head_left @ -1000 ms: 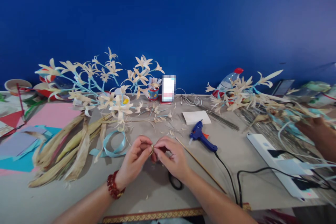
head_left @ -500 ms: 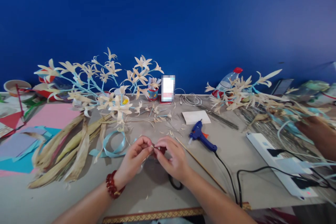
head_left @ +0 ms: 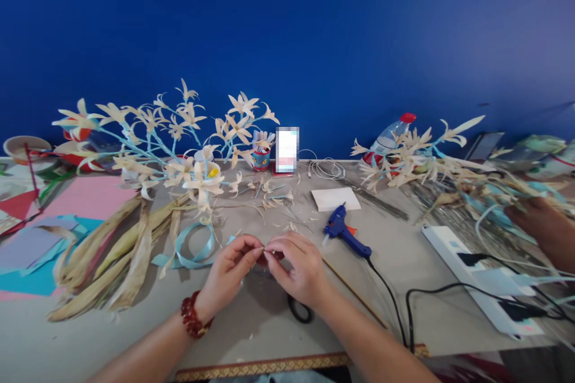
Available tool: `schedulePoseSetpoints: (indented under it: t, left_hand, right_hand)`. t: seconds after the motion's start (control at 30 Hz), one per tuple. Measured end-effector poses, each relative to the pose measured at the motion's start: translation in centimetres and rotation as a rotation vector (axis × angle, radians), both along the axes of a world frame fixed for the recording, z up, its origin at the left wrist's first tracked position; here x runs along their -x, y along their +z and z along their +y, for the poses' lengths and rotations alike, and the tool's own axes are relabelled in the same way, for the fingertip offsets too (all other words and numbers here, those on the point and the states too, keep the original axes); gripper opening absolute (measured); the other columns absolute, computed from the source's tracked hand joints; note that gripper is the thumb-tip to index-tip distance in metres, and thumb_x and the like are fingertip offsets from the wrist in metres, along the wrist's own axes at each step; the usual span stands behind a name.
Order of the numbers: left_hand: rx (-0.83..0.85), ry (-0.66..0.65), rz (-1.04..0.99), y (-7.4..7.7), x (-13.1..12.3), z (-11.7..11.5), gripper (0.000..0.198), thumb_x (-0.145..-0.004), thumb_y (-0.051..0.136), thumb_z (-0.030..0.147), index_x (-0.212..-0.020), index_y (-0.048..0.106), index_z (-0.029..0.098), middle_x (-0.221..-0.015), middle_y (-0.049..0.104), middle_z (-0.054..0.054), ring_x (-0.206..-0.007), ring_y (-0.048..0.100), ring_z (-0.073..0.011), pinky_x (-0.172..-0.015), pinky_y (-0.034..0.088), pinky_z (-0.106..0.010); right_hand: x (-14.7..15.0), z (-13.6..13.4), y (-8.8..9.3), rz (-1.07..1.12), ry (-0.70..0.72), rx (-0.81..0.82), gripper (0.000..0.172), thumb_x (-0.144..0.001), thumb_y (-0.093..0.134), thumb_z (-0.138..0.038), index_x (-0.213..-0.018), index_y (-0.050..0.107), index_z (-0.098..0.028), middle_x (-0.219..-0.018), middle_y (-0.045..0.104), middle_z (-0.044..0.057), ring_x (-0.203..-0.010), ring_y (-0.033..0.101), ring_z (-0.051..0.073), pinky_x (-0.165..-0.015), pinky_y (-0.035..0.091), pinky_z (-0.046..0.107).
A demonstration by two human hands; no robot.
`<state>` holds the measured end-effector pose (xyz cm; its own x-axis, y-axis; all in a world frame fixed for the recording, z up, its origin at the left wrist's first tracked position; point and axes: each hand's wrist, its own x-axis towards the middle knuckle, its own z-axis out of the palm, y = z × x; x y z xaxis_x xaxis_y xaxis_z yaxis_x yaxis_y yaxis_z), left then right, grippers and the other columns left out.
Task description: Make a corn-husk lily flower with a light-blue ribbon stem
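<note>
My left hand (head_left: 238, 269), with a red bead bracelet (head_left: 194, 314) on its wrist, is closed in a pinch near the front middle of the table. Fingertip to fingertip with it, my right hand (head_left: 294, 263) pinches too. A small pale bit shows between the fingertips, too little to name. Partly hidden beneath my right hand lies a black scissors handle (head_left: 300, 310). A thin brown stick (head_left: 353, 290) slants past its right side. To the left of my hands is a coil of light blue ribbon (head_left: 197, 248).
Dried corn husks (head_left: 130, 257) and coloured paper (head_left: 96, 194) lie left. Husk flowers (head_left: 202, 182) on blue stems stand behind. A blue glue gun (head_left: 344, 230), its cord and a white power strip (head_left: 476, 281) are right. Another person's hand (head_left: 543, 227) reaches in at far right.
My hands stay pinched together, with only a slight shift of the fingers. My right hand now covers more of the stick's upper end. The view has shifted very slightly.
</note>
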<state>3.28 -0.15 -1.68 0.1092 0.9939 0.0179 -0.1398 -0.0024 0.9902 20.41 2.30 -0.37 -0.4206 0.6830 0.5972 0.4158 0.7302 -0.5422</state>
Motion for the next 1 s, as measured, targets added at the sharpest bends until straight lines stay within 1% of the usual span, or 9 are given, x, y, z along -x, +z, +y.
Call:
schedulePoseSetpoints:
  t: [0.17,0.27,0.33,0.5,0.6,0.73,1.0]
  left_hand:
    - [-0.132,0.047,0.240,-0.1,0.3,-0.2,0.011,-0.088,0.060,0.027,-0.086,0.067,0.019,-0.076,0.066,-0.002,-0.071,0.059,-0.0158,-0.067,0.046,-0.024]
    - [-0.149,0.059,0.279,-0.1,0.3,-0.3,0.009,-0.086,0.063,0.026,-0.085,0.068,0.019,-0.076,0.066,-0.002,-0.071,0.059,-0.0159,-0.067,0.045,-0.025]
    - [-0.105,0.042,0.210,-0.1,0.3,-0.2,0.010,-0.086,0.063,0.027,-0.083,0.066,0.018,-0.075,0.065,-0.002,-0.069,0.058,-0.0152,-0.065,0.045,-0.024]
    - [0.122,-0.044,-0.143,0.1,-0.1,0.1,0.016,-0.085,0.065,0.031,-0.079,0.060,0.017,-0.070,0.064,-0.002,-0.067,0.057,-0.0140,-0.067,0.045,-0.025]
    - [0.209,-0.063,-0.264,0.2,-0.2,0.2,0.016,-0.083,0.068,0.030,-0.080,0.060,0.017,-0.069,0.063,0.000,-0.065,0.056,-0.0123,-0.065,0.045,-0.024]
    - [0.200,-0.044,-0.310,0.3,-0.1,0.1,0.014,-0.080,0.071,0.027,-0.088,0.064,0.017,-0.068,0.061,0.001,-0.063,0.056,-0.0108,-0.062,0.044,-0.022]
    - [0.179,-0.059,-0.258,-0.2,0.1,0.2,0.015,-0.081,0.071,0.027,-0.091,0.069,0.017,-0.075,0.065,-0.002,-0.070,0.059,-0.0128,-0.067,0.046,-0.024]
  right_hand:
    - [-0.1,0.0,0.0,-0.040,-0.010,-0.009,0.008,-0.086,0.056,-0.016,-0.088,0.061,-0.022,-0.083,0.070,0.006,-0.077,0.063,0.021,-0.073,0.049,0.034]
    - [0.0,-0.1,0.1,-0.035,-0.012,0.010,0.009,-0.085,0.055,-0.014,-0.086,0.060,-0.022,-0.081,0.069,0.006,-0.077,0.062,0.021,-0.072,0.049,0.033]
    - [0.0,-0.1,0.2,-0.023,-0.016,0.033,0.010,-0.084,0.054,-0.014,-0.083,0.059,-0.022,-0.079,0.068,0.005,-0.076,0.062,0.020,-0.071,0.048,0.032]
    - [0.2,0.0,-0.1,0.088,-0.014,0.154,0.010,-0.082,0.053,-0.015,-0.078,0.057,-0.023,-0.072,0.062,0.001,-0.064,0.057,0.016,-0.062,0.045,0.027]
    - [0.3,0.1,-0.4,0.145,-0.012,0.194,0.009,-0.081,0.053,-0.014,-0.078,0.056,-0.022,-0.072,0.061,0.001,-0.063,0.056,0.015,-0.061,0.045,0.027]
    - [0.3,0.1,-0.5,0.171,0.009,0.222,0.009,-0.081,0.053,-0.014,-0.078,0.055,-0.022,-0.073,0.061,0.002,-0.064,0.056,0.015,-0.062,0.045,0.027]
    - [0.2,0.3,-0.9,0.196,-0.001,0.278,0.007,-0.084,0.053,-0.018,-0.081,0.057,-0.022,-0.074,0.061,0.002,-0.064,0.056,0.016,-0.061,0.046,0.028]
